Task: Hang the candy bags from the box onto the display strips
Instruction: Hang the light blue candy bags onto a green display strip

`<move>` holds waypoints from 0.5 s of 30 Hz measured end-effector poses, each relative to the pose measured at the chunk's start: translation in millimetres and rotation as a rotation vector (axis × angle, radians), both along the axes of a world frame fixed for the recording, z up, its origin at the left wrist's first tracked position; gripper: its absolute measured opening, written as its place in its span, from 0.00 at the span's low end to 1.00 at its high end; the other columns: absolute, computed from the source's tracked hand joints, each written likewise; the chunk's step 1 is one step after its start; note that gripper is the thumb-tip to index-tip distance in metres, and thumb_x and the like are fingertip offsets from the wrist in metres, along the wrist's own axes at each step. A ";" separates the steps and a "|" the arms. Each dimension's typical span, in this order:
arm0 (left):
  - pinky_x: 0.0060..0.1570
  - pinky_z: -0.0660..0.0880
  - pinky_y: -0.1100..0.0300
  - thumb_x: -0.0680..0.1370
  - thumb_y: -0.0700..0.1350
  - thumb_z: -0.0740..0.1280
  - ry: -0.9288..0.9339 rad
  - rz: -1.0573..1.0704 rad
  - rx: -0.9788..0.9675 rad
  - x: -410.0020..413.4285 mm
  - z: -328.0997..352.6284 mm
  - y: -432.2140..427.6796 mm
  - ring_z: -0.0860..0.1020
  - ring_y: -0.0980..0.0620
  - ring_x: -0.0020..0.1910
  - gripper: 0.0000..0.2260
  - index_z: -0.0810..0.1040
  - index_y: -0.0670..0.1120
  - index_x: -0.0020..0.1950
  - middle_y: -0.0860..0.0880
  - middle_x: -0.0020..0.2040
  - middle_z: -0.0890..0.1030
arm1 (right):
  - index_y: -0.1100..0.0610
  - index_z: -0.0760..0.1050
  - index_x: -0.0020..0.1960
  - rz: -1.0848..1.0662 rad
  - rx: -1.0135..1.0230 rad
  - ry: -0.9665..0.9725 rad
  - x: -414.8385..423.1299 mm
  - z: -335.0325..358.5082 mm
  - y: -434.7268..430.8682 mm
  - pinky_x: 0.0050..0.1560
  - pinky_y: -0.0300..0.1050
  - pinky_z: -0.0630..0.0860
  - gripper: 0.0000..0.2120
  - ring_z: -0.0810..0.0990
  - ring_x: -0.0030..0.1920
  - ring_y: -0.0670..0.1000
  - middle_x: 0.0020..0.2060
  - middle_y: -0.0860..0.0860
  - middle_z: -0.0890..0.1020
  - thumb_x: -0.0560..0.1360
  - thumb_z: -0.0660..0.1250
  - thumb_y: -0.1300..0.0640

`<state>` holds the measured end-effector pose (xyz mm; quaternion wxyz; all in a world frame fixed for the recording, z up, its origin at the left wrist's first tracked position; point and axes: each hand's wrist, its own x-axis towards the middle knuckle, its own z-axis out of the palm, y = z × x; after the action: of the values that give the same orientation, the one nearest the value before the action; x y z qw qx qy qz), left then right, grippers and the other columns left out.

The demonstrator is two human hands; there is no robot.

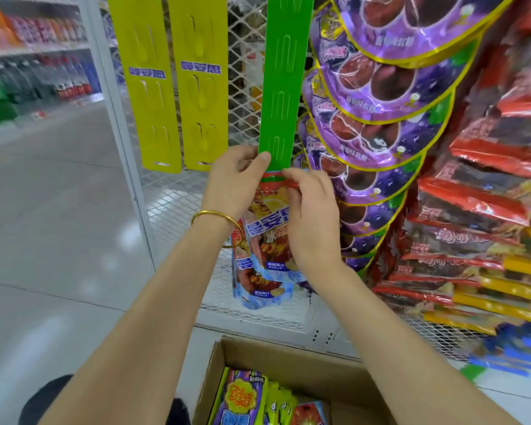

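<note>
A green display strip point(284, 84) hangs on the mesh panel. My left hand point(236, 179) pinches the strip's lower end with thumb on its front. My right hand point(310, 216) grips the top edge of a red and blue candy bag point(265, 237), held right below the strip's end. Another bag of the same kind point(255, 286) hangs lower, partly hidden behind it. Two yellow strips point(149, 87) point(201, 84) hang bare to the left. The cardboard box point(227, 357) sits below with several candy bags point(246, 400) standing inside.
Purple candy bags point(377, 96) hang in an overlapping column right of the green strip. Red and yellow snack packs point(478, 216) fill the far right. A white mesh panel point(172, 204) stands behind the strips. Grey aisle floor point(49, 225) and drink shelves point(34, 56) lie left.
</note>
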<state>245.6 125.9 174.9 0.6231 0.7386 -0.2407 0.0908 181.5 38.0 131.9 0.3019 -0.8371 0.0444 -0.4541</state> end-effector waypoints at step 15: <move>0.49 0.75 0.57 0.79 0.41 0.62 0.003 0.007 0.171 -4.9 -17.9 14.4 0.79 0.49 0.48 0.09 0.77 0.39 0.55 0.44 0.48 0.80 | 0.61 0.73 0.58 0.075 0.181 0.073 -6.9 -23.7 1.8 0.52 0.32 0.63 0.12 0.70 0.52 0.45 0.53 0.55 0.74 0.75 0.61 0.68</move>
<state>240.7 140.4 157.0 0.5578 0.7900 -0.2442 0.0711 174.5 39.9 108.2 0.3911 -0.8235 0.0648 -0.4057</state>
